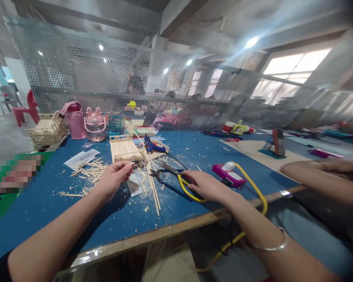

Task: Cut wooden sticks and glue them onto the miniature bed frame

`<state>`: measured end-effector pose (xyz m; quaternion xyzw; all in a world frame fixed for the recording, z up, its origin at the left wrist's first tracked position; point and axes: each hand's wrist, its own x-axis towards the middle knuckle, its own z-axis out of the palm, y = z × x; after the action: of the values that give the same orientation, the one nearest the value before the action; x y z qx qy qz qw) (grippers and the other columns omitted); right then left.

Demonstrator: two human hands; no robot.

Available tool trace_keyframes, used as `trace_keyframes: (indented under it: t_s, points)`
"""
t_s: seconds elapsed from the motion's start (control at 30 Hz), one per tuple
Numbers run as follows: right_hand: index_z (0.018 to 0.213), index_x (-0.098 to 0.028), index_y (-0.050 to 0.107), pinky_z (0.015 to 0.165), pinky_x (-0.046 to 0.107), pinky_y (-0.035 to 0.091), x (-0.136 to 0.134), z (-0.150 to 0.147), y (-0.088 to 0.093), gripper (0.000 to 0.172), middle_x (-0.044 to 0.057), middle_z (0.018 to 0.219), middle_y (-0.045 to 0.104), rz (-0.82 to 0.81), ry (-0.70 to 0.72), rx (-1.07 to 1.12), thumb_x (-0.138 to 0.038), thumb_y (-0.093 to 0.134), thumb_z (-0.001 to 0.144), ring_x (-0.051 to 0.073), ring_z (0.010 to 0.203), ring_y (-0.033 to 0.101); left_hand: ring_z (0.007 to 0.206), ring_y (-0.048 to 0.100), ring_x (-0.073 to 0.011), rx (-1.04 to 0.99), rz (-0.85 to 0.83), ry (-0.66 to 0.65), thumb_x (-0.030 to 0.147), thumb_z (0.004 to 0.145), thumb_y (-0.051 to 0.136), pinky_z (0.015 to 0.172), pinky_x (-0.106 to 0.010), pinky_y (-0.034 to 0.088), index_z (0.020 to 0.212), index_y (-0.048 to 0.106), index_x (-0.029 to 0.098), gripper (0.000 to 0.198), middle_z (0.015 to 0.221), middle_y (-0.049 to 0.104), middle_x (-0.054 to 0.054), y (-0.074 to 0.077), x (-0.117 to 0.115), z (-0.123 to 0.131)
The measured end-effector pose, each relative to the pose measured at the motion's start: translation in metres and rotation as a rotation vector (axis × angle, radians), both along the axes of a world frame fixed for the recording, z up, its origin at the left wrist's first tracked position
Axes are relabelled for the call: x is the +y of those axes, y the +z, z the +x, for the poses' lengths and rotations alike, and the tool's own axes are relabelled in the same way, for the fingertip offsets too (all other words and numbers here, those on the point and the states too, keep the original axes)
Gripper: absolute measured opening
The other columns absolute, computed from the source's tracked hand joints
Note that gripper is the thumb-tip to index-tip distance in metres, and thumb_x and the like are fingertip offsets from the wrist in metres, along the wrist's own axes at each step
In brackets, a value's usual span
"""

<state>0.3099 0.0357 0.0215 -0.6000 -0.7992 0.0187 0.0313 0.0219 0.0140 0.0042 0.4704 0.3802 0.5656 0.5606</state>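
Note:
My left hand [116, 178] is closed in a pinch in front of a small frame of pale wooden sticks [124, 149]; what its fingertips hold is too small to make out. At the right, my right hand [204, 185] has its fingers wrapped round the handles of pliers with yellow grips [184, 188]. The jaws of these pliers point left, over a second tool with dark blue handles [172, 186]. Behind them a blue glue gun [153, 145] lies beside the frame. Loose sticks [155, 192] and cut pieces [91, 169] are scattered around my left hand.
A purple device [228, 175] with a yellow cable [254, 187] sits right of my right hand. Pink bottles [76, 123] and another stick structure [48, 129] stand at the back left. Another person's arms [323, 180] rest at the right. A perforated screen [106, 78] rises behind the table.

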Motion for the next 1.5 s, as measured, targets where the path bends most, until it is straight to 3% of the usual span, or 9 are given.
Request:
trace_keyframes:
  t_s: [0.2,0.33,0.47,0.63,0.77,0.93,1.1,1.3,1.5]
  points:
    - [0.117,-0.013,0.056,0.087,0.038,0.044,-0.005,-0.003,0.001,0.045,0.016,0.111,0.061,0.066,-0.038,0.004,-0.020,0.056,0.072,0.028,0.102,0.057,0.056,0.047,-0.0082,0.013,0.035,0.005,0.043,0.059,0.074,0.055,-0.020,0.036,0.069,0.063,0.015,0.032,0.062,0.058,0.001,0.002,-0.003,0.002]
    - [0.096,-0.017,0.063,0.085,0.033,0.042,-0.018,-0.048,0.015,0.023,0.009,0.099,0.064,0.237,0.190,0.339,-0.022,0.047,0.081,0.021,0.094,0.057,0.057,0.050,-0.0112,0.291,0.179,0.059,0.036,0.069,0.066,0.057,-0.023,0.038,0.072,0.065,0.015,0.021,0.064,0.061,-0.001,0.000,-0.005,0.005]
    - [0.067,-0.017,0.059,0.056,0.025,0.036,-0.018,-0.101,0.020,0.035,0.000,0.061,0.056,0.029,0.359,0.640,-0.039,0.040,0.087,0.013,0.060,0.049,0.066,0.056,-0.0153,0.641,0.396,0.116,0.030,0.080,0.054,0.061,-0.025,0.040,0.079,0.067,0.017,0.019,0.074,0.067,-0.004,-0.001,-0.008,0.005]
    - [0.062,-0.015,0.059,0.052,0.023,0.031,0.007,-0.128,0.021,0.023,-0.003,0.054,0.051,-0.285,0.311,0.837,-0.031,0.053,0.077,0.009,0.052,0.042,0.071,0.058,-0.0162,0.740,0.482,0.179,0.028,0.084,0.051,0.064,-0.026,0.041,0.080,0.067,0.017,0.020,0.077,0.067,-0.005,-0.001,-0.006,0.000]
    - [0.061,-0.014,0.061,0.054,0.023,0.031,0.021,-0.130,0.018,0.020,-0.003,0.054,0.054,-0.464,0.348,1.104,-0.033,0.067,0.068,0.008,0.053,0.044,0.065,0.054,-0.0138,0.643,0.464,0.254,0.029,0.081,0.054,0.061,-0.024,0.041,0.083,0.065,0.016,0.017,0.073,0.063,-0.003,-0.003,-0.003,-0.001]
    - [0.066,-0.014,0.060,0.053,0.022,0.030,0.026,-0.133,-0.004,0.033,-0.005,0.052,0.053,-0.560,0.344,1.462,-0.043,0.075,0.059,0.006,0.050,0.043,0.067,0.058,-0.0159,0.451,0.307,0.276,0.031,0.074,0.063,0.065,-0.028,0.046,0.090,0.068,0.016,0.023,0.076,0.068,-0.004,-0.009,-0.001,0.001]
    - [0.068,-0.015,0.057,0.051,0.021,0.028,0.020,-0.138,-0.013,0.040,-0.005,0.053,0.054,-0.651,0.349,1.571,-0.049,0.075,0.057,0.005,0.049,0.043,0.081,0.063,-0.0208,0.428,0.369,0.314,0.025,0.073,0.065,0.076,-0.032,0.046,0.088,0.074,0.023,0.017,0.086,0.072,-0.005,-0.007,-0.003,0.002]
    - [0.070,-0.015,0.057,0.052,0.020,0.031,0.014,-0.146,-0.017,0.042,-0.006,0.055,0.053,-0.697,0.333,1.610,-0.051,0.076,0.055,0.005,0.049,0.043,0.077,0.059,-0.0182,0.369,0.467,0.271,0.025,0.075,0.064,0.071,-0.028,0.045,0.083,0.074,0.023,0.013,0.078,0.067,-0.004,-0.004,-0.006,0.006]
    - [0.077,-0.016,0.055,0.058,0.022,0.036,0.011,-0.141,-0.008,0.036,-0.004,0.061,0.059,-0.616,0.341,1.504,-0.043,0.074,0.061,0.008,0.056,0.049,0.061,0.053,-0.0110,0.095,0.194,0.165,0.040,0.070,0.069,0.061,-0.024,0.045,0.073,0.064,0.016,0.025,0.067,0.061,0.001,-0.003,-0.002,0.005]
